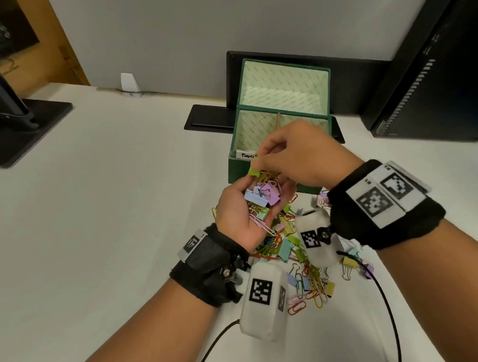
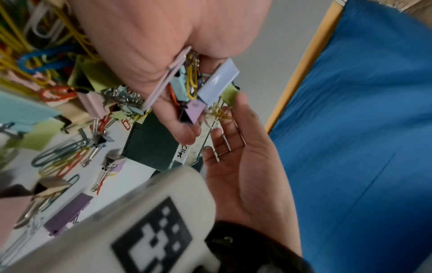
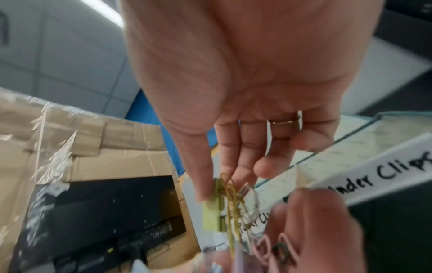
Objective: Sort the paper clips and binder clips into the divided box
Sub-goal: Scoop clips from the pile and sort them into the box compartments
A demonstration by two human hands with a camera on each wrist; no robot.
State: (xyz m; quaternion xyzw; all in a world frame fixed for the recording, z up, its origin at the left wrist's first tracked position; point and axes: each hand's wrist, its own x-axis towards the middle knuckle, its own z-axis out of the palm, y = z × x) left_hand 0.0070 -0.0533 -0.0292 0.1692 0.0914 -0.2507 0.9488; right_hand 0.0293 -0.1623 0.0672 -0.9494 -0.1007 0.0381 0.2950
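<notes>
Nearest the camera, a loose heap of paper clips and binder clips is spread across the white table, partly hidden beneath the two wrist units. Plenty is left there, so the sorting is judged to be at an early stage.

Just above the heap, the left hand is held palm up and cupped, and a mixed handful is cradled in it: lilac, pale blue and mint binder clips tangled with pink and gold wire clips. Over it, the right hand is lowered with thumb and forefinger pinched on a yellow-green binder clip, while the other fingers are left loosely extended. In the right wrist view a snarl of gold wire is seen hanging with that clip, so it may not come away clean.

Beyond the hands, the green divided box stands open, its lid tipped back. A label reading "Paper" is glimpsed on the front edge, and "Binder Clips" is read in the right wrist view. What can be seen of the left compartment looks bare; the right one is hidden by the hand. Almost everything is still to be placed.

Farther back, a monitor base is seen at left and a dark computer case at right.
</notes>
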